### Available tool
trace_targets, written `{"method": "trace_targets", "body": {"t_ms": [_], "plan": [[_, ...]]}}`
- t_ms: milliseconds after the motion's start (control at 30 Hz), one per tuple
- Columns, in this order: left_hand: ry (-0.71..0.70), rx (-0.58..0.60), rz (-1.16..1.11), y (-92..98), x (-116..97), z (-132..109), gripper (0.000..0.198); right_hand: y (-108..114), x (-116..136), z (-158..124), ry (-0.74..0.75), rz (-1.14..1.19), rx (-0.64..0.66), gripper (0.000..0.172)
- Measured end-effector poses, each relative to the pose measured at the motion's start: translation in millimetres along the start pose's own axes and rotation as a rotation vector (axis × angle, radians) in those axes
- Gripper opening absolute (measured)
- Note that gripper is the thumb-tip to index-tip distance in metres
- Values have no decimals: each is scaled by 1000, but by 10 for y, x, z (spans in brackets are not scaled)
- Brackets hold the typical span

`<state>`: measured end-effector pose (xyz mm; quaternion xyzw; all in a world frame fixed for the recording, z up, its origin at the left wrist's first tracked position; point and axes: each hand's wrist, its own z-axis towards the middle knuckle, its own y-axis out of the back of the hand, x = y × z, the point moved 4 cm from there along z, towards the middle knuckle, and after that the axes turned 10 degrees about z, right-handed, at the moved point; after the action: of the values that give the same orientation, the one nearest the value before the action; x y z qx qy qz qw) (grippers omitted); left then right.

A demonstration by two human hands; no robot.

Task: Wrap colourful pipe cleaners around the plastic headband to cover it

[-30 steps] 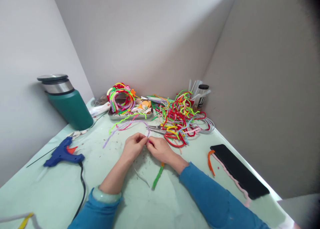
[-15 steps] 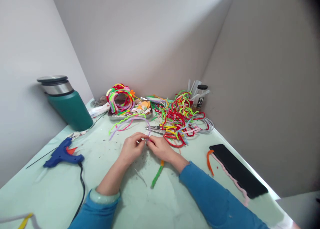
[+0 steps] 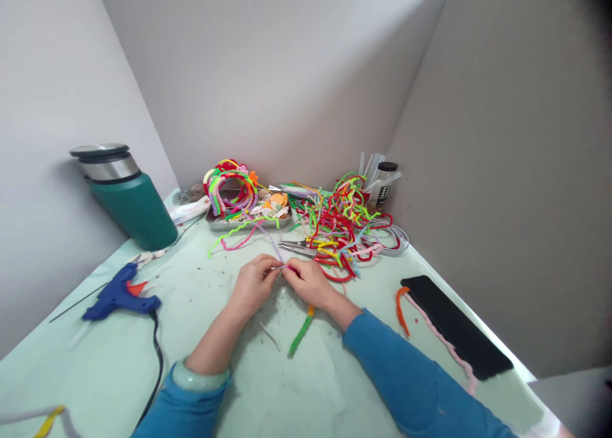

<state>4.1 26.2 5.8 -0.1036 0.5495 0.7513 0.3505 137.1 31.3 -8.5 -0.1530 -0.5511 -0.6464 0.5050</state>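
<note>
Hands (image 3: 282, 282) pinch lilac pipe cleaner (image 3: 269, 239) together.

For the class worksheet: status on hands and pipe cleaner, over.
Left hand, right hand pinch lilac pipe cleaner. Green pipe cleaner by right wrist. Scissors just beyond.

green pipe cleaner (image 3: 300, 336) partly under right hand (image 3: 310, 284), yellow strip (image 3: 48, 422) cut by edge
</note>
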Motion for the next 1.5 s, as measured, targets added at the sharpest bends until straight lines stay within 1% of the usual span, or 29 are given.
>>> {"method": "trace_targets", "body": {"t_ms": [100,367,633,800,1100,1267,1367,1500], "plan": [[3,-9,8,7,-6,3,18,6,9,-2,2,-2,-14,22],[107,72,44,-6,-5,-17,19,31,28,-15,11,-19,-25,20],[177,99,-60,-28,-7,-22,21,50,11,-16,-15,6,-76,17],[227,134,-125,-57,10,-33,23,51,39,-17,36,42,-58,15],[202,175,-86,-76,33,-28,29,51,68,-14,157,102,-67,14],[191,167,-115,-63,23,-20,27,59,82,-17,156,100,-67,14],[207,187,-167,-85,35,-29,26,62,85,-16,145,91,-64,13],[208,205,-181,-123,58,-39,24,64,75,-17,123,76,-74,12]]}}
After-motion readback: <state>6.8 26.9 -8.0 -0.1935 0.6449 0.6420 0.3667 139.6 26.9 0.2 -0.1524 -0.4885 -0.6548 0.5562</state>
